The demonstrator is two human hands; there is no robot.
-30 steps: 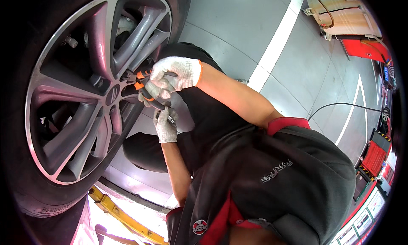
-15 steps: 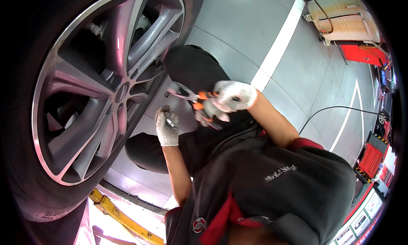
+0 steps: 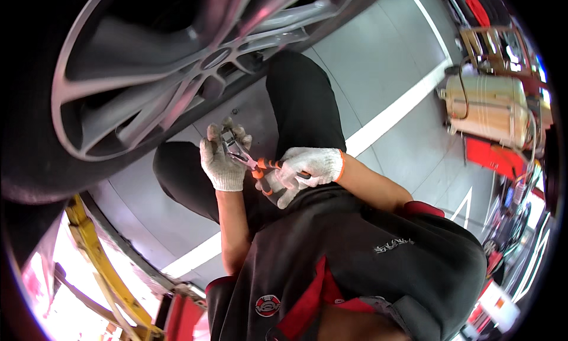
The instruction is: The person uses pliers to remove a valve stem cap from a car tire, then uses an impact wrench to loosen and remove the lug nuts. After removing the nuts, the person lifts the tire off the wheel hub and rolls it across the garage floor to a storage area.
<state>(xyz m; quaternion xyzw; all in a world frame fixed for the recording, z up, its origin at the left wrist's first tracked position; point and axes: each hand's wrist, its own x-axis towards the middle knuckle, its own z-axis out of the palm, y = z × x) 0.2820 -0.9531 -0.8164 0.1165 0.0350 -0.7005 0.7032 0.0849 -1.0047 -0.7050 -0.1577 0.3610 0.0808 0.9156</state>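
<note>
My right hand, in a white knit glove with an orange cuff, grips a pair of pliers with orange and black handles. The handles are spread apart, and the jaws reach over to my left hand. That hand wears a similar whitish glove with soiled fingertips, and its fingers curl around a small metal piece. The plier tips meet the piece or lie right against it; I cannot tell whether they clamp it. Both hands are above my lap, in front of a car wheel.
The wheel with its spoked alloy rim fills the upper left. A small dark round object lies on the grey tiled floor. A yellow metal arm stands at lower left. To the right are a beige tank and a red box.
My right hand has brought the pliers from beside my left hand to the small metal piece in it. The view has shifted, with the wheel now higher in the picture.
</note>
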